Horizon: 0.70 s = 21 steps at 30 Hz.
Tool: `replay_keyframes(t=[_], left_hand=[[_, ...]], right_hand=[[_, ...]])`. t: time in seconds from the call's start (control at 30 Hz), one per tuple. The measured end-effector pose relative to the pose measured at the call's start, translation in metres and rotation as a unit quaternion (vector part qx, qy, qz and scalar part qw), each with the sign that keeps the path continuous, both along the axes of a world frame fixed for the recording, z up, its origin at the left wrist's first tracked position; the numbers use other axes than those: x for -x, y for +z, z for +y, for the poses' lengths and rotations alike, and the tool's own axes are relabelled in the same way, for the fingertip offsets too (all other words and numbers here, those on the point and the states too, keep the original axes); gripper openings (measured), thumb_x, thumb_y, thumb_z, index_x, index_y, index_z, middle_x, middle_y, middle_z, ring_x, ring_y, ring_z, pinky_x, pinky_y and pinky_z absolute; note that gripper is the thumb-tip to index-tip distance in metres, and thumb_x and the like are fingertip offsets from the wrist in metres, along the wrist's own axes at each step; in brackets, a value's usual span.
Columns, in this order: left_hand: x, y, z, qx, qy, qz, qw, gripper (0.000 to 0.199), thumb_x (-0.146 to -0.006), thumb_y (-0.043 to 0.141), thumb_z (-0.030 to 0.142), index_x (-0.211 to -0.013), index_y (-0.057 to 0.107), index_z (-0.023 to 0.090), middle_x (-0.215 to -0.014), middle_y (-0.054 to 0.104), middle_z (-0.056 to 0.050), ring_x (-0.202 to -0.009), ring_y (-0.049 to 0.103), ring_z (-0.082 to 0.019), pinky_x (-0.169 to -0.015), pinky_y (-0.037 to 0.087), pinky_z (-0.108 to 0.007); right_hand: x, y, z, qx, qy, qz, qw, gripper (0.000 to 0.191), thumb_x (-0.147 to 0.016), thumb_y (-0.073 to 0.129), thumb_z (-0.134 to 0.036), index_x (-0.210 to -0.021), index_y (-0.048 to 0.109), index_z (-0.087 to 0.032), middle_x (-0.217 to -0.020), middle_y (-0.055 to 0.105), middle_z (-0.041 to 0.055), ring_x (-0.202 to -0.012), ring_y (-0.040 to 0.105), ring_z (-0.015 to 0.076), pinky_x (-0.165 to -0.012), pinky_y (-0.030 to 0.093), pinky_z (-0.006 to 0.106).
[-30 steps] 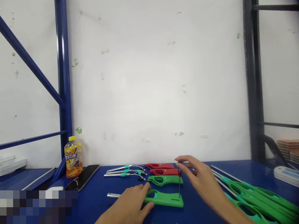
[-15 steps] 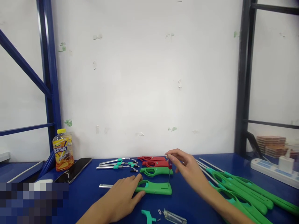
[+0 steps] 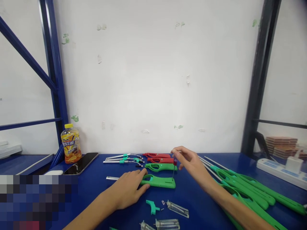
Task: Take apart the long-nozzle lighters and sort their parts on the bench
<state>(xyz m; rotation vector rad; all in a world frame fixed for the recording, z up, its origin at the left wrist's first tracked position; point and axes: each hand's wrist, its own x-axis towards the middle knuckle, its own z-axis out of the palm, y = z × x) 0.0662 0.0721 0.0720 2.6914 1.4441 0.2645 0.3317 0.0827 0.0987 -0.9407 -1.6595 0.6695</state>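
Observation:
A green lighter [image 3: 159, 181] with a silver tube lies across the middle of the blue table. My left hand [image 3: 128, 187] rests over its tube end, thumb and fingers around the front of the body. In my right hand [image 3: 188, 159] is a small screwdriver [image 3: 175, 166] with a dark red handle, held upright by the fingertips. Its tip meets the lighter near the right end of the body. Behind lie a green casing [image 3: 163, 166] and red casings [image 3: 161, 160], with metal tubes [image 3: 115, 162] to their left.
Several long green lighters [image 3: 249, 188] lie at right, near a power strip [image 3: 280, 172]. A teal trigger [image 3: 152, 207] and clear fuel tanks [image 3: 177, 209] are in front. At left stand a bottle [image 3: 70, 145] and a phone [image 3: 82, 163].
The view has tilted down slightly, so more clear tanks show at the bottom. Both hands keep nearly the same places on the lighter and screwdriver; the screwdriver's handle leans slightly more to the right.

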Motion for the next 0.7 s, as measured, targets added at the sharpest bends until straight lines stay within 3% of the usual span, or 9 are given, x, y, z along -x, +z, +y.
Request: replay_keyframes(t=[0.2,0.33,0.43,0.57,0.63,0.7], left_hand=[[0.001,0.0,0.0,-0.003,0.001,-0.002,1.0,0.04,-0.101,0.038,0.049,-0.125,0.055,0.023,-0.119,0.067,-0.012,-0.107,0.065,-0.031,-0.091,0.048,-0.044],[0.003,-0.003,0.002,0.006,0.004,-0.013,1.0,0.038,-0.1,0.039,0.046,-0.126,0.052,0.021,-0.12,0.067,-0.013,-0.109,0.064,-0.032,-0.091,0.047,-0.044],[0.003,-0.003,0.003,0.002,0.01,-0.019,1.0,0.037,-0.1,0.038,0.041,-0.128,0.048,0.019,-0.126,0.065,-0.014,-0.113,0.064,-0.033,-0.091,0.048,-0.044],[0.004,0.001,0.005,-0.029,0.043,-0.026,0.998,0.038,-0.102,0.034,0.038,-0.132,0.043,0.018,-0.135,0.061,-0.017,-0.117,0.062,-0.034,-0.094,0.047,-0.048],[0.005,0.002,0.005,-0.044,0.054,-0.031,0.997,0.041,-0.102,0.032,0.038,-0.137,0.04,0.018,-0.139,0.057,-0.018,-0.12,0.06,-0.035,-0.097,0.046,-0.049],[0.006,0.002,0.006,-0.057,0.057,-0.037,0.996,0.044,-0.103,0.031,0.038,-0.141,0.037,0.017,-0.141,0.055,-0.018,-0.123,0.058,-0.035,-0.1,0.045,-0.05]], right_hand=[[-0.005,-0.001,0.005,-0.014,-0.007,-0.004,1.0,0.045,-0.092,0.055,-0.057,-0.113,0.07,-0.02,-0.1,0.072,0.0097,-0.085,0.065,0.0219,-0.054,0.052,0.026],[-0.013,0.007,0.007,-0.032,-0.062,-0.014,0.997,0.048,-0.094,0.051,-0.056,-0.113,0.072,-0.017,-0.095,0.073,0.0101,-0.077,0.065,0.0209,-0.05,0.048,0.026],[-0.016,0.004,0.007,-0.025,-0.068,-0.134,0.988,0.037,-0.093,0.054,-0.047,-0.098,0.077,-0.019,-0.083,0.075,0.0062,-0.065,0.064,0.0189,-0.055,0.048,0.028],[-0.016,-0.016,0.008,-0.012,-0.039,-0.343,0.938,0.022,-0.088,0.061,-0.035,-0.076,0.076,-0.026,-0.067,0.073,0.0005,-0.059,0.065,0.0196,-0.058,0.043,0.028],[-0.017,-0.024,0.009,-0.01,-0.04,-0.368,0.929,0.012,-0.082,0.066,-0.031,-0.076,0.076,-0.027,-0.069,0.074,0.0006,-0.063,0.067,0.0211,-0.059,0.043,0.028],[-0.018,-0.026,0.01,-0.016,-0.05,-0.363,0.93,0.015,-0.085,0.063,-0.033,-0.081,0.076,-0.026,-0.079,0.076,0.0031,-0.074,0.07,0.0238,-0.065,0.046,0.03]])
